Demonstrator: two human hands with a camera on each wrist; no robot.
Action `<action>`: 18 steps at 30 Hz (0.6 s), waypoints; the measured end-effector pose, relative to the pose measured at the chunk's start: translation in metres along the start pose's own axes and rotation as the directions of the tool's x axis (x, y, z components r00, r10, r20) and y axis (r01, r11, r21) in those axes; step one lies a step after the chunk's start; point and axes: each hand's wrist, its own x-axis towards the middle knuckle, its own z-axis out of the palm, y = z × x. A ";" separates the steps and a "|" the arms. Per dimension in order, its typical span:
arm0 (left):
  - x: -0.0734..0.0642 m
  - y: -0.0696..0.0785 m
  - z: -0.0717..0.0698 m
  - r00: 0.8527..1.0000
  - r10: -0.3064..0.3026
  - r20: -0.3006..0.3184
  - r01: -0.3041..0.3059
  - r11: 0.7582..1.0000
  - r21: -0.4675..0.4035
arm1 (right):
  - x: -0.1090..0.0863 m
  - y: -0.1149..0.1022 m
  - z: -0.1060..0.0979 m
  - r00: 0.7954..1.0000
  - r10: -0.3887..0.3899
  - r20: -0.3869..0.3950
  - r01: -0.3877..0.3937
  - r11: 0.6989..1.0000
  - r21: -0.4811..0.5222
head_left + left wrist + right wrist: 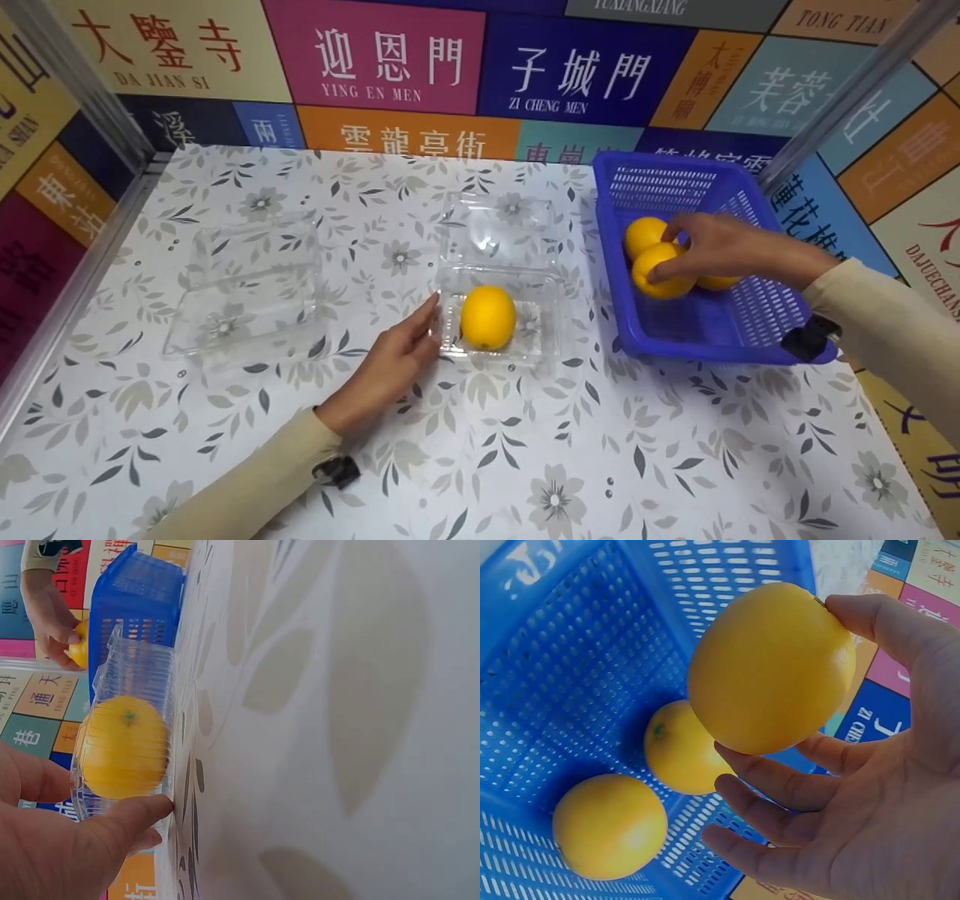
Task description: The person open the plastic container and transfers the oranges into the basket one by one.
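My right hand [712, 244] pinches an orange [772, 667] between thumb and fingers, inside the blue plastic basket [626, 300]. Two more oranges lie in that basket, one [611, 825] by its wall and one [686, 746] partly behind the held fruit. On the table, a clear plastic container [540, 345] stands with its lid [495, 225] folded back. A single orange [488, 316] sits in its left half. Fairly straight fingers of my left hand [394, 367] touch the container's left edge; the left wrist view shows them at its rim and lower corner.
Another clear container [247, 322] lies unfolded on the left of the table, with no fruit in it. A floral cloth [420, 465] covers the table. Printed panels [375, 60] rise along the back and sides. The basket stands near the right back corner.
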 end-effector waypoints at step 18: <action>0.000 -0.001 -0.003 1.000 0.027 -0.007 -0.027 0.999 0.046 | 0.023 0.038 0.020 0.997 -0.033 0.064 0.034 0.999 -0.014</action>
